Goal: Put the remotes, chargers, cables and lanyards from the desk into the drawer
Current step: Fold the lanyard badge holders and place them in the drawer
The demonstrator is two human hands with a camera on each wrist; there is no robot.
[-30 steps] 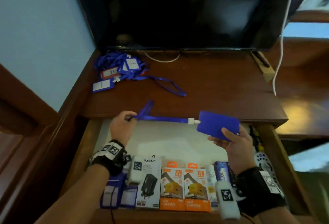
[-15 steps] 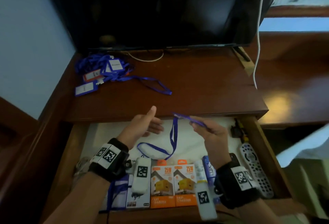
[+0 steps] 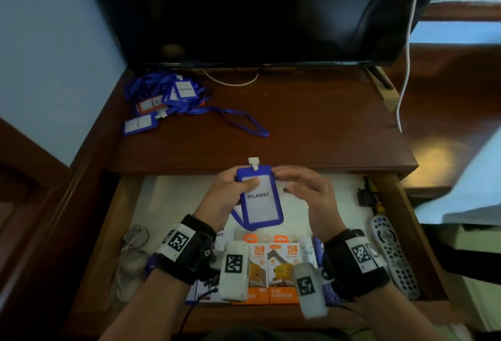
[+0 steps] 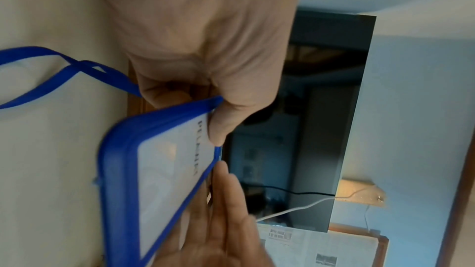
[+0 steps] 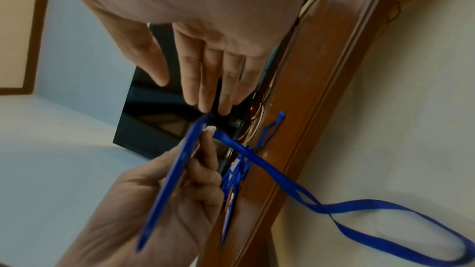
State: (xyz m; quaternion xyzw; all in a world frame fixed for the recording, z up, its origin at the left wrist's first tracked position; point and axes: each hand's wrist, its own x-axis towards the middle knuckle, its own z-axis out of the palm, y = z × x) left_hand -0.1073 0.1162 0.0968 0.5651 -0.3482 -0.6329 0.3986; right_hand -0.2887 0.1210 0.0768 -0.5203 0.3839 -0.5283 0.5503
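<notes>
A blue badge holder (image 3: 260, 197) with a white card marked PELAWAT hangs over the open drawer (image 3: 390, 205). My left hand (image 3: 230, 191) grips its left edge, thumb across the front (image 4: 218, 127). The blue strap (image 5: 359, 208) trails down onto the drawer's pale floor. My right hand (image 3: 309, 191) stays open beside the badge, straight fingers (image 5: 205, 80) at its top corner. A tangle of blue lanyards with badges (image 3: 168, 96) lies at the desk's back left. In the drawer lie orange charger boxes (image 3: 271, 270), a grey remote (image 3: 393, 256) and a white cable coil (image 3: 132, 254).
A dark TV screen (image 3: 257, 10) stands at the back of the wooden desk (image 3: 311, 123). A white cord (image 3: 406, 50) hangs at the right. Black plugs (image 3: 368, 197) sit in the drawer's right rear corner. A blue wall rises on the left.
The badge holder went from my right hand to my left, which now holds it upright over the drawer. The strap dropped into the drawer. My right hand let go and opened.
</notes>
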